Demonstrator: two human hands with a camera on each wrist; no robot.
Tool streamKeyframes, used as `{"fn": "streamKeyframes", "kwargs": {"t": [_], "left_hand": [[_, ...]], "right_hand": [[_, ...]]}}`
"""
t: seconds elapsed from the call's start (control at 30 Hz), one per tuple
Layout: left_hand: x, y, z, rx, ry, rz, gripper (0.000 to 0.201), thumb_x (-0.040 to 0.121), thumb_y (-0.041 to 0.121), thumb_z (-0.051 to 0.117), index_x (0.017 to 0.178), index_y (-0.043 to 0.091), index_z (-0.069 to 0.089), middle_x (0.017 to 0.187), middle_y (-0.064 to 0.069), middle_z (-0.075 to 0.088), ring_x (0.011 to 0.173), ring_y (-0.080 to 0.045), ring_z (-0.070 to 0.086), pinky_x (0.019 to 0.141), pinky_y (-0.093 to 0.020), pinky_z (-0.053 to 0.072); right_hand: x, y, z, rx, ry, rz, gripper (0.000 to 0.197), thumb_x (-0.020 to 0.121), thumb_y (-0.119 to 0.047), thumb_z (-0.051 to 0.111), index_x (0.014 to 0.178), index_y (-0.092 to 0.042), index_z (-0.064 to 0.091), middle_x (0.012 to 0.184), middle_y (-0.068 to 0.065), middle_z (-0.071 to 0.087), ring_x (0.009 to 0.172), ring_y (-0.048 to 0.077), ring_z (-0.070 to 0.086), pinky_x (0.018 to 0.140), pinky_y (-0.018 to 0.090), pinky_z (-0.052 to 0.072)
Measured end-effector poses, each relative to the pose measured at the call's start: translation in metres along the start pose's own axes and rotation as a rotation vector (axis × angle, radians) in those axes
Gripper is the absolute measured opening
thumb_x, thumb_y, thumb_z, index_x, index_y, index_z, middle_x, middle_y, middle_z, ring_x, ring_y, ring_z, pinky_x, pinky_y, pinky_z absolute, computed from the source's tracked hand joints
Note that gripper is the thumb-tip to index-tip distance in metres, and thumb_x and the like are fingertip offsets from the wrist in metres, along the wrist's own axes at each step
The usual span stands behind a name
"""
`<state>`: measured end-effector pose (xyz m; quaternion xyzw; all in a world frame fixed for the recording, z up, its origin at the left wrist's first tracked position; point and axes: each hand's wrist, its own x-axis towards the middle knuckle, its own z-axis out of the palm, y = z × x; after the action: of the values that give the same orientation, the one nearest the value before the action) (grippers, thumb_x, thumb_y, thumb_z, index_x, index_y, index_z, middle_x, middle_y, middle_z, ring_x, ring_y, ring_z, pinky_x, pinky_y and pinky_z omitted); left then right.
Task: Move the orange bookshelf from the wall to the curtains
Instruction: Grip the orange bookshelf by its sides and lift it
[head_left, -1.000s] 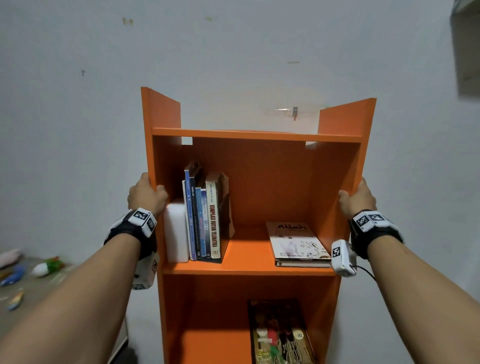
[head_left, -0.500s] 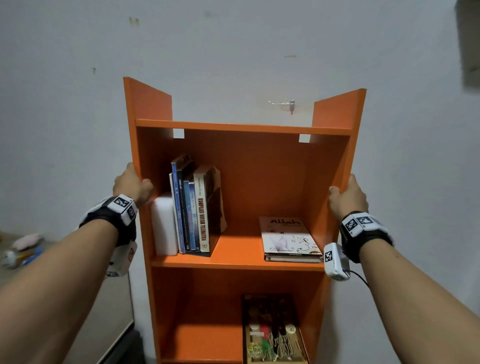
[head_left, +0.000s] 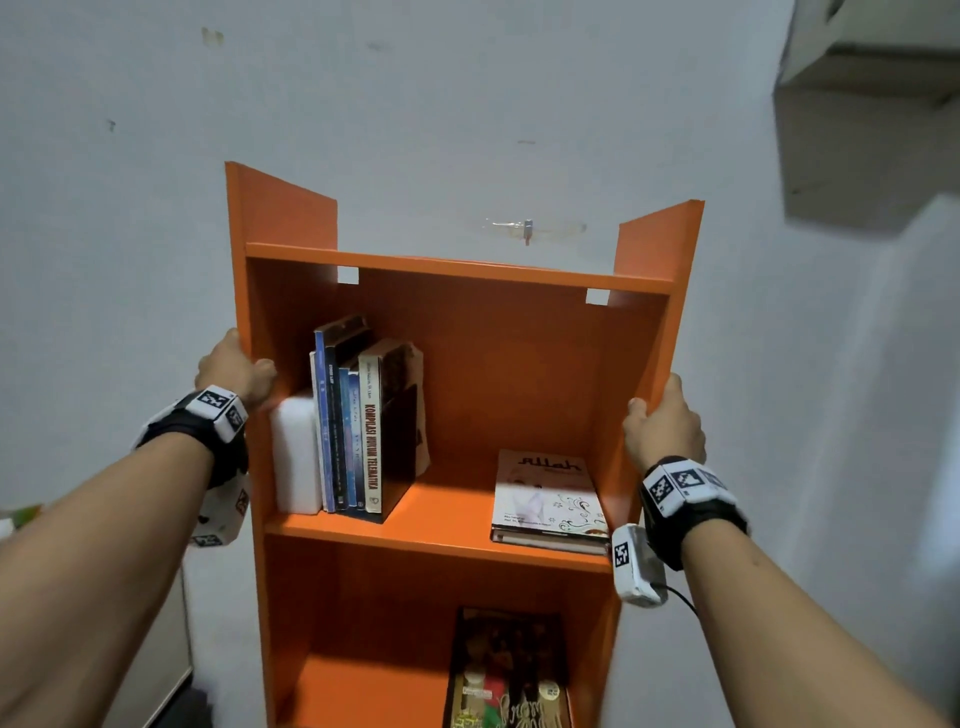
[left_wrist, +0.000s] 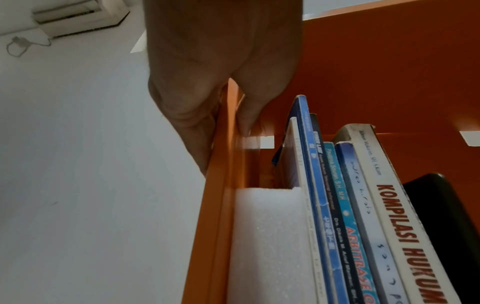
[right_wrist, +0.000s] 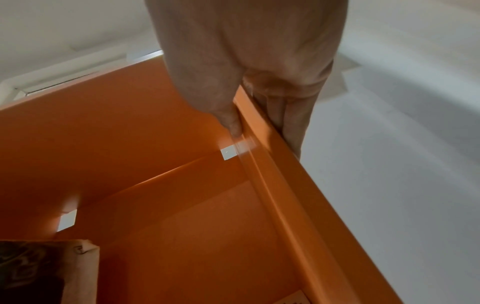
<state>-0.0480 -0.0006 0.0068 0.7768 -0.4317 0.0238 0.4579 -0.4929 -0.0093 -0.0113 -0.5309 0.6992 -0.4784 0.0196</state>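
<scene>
The orange bookshelf (head_left: 493, 374) stands upright in front of me before a pale wall (head_left: 415, 104). My left hand (head_left: 236, 371) grips its left side panel, thumb inside and fingers outside, as the left wrist view shows (left_wrist: 223, 107). My right hand (head_left: 662, 426) grips the right side panel (right_wrist: 272, 164) the same way. Upright books (head_left: 358, 421) and a white foam block (head_left: 293, 457) fill the left of the middle shelf. A flat book (head_left: 548, 499) lies at its right. No curtains are in view.
A white wall unit (head_left: 872, 47) hangs at the upper right, with its shadow below. A hook (head_left: 527, 231) sticks out of the wall behind the shelf. Another book (head_left: 506, 670) lies on the lower shelf. A pale furniture edge (head_left: 171, 649) shows at the lower left.
The view has swung right: the floor items at the left have left the frame and the wall unit has come in. Both hands keep their grip on the side panels.
</scene>
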Motion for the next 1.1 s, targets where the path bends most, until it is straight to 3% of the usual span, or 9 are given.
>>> {"fn": "streamKeyframes", "kwargs": {"t": [0.4,0.73,0.87,1.1], "left_hand": [[-0.004,-0.008,-0.012,-0.078,-0.074,0.093,0.036,0.086,0.021,0.061,0.118,0.004,0.056,0.117,-0.027,0.062,0.109,-0.047,0.056,0.093,-0.047,0.045],[-0.005,-0.006,-0.008,0.002,-0.080,0.124,0.039,0.085,0.020,0.061,0.119,0.002,0.054,0.118,-0.031,0.060,0.110,-0.050,0.054,0.092,-0.048,0.044],[-0.016,0.001,-0.009,-0.009,-0.055,0.082,0.038,0.085,0.019,0.060,0.118,0.001,0.054,0.118,-0.031,0.059,0.110,-0.050,0.053,0.092,-0.048,0.044],[-0.050,0.009,-0.025,0.008,-0.011,0.045,0.035,0.084,0.018,0.059,0.114,0.002,0.054,0.115,-0.031,0.061,0.108,-0.051,0.054,0.091,-0.048,0.044]], "right_hand": [[-0.061,-0.010,-0.042,-0.104,0.039,0.044,0.043,0.099,-0.025,0.044,0.139,-0.016,0.031,0.107,0.022,0.062,0.098,0.043,0.060,0.081,0.046,0.048],[-0.048,-0.008,-0.041,-0.077,0.001,0.097,0.048,0.097,-0.022,0.046,0.141,-0.020,0.027,0.111,0.020,0.061,0.100,0.042,0.060,0.084,0.045,0.048],[-0.041,-0.005,-0.043,-0.074,-0.010,0.106,0.052,0.097,-0.021,0.045,0.145,-0.019,0.024,0.111,0.021,0.060,0.100,0.041,0.060,0.080,0.042,0.045],[-0.023,0.013,-0.050,-0.014,-0.033,0.106,0.056,0.095,-0.023,0.049,0.146,-0.022,0.026,0.117,0.021,0.061,0.105,0.043,0.060,0.089,0.046,0.048]]}}
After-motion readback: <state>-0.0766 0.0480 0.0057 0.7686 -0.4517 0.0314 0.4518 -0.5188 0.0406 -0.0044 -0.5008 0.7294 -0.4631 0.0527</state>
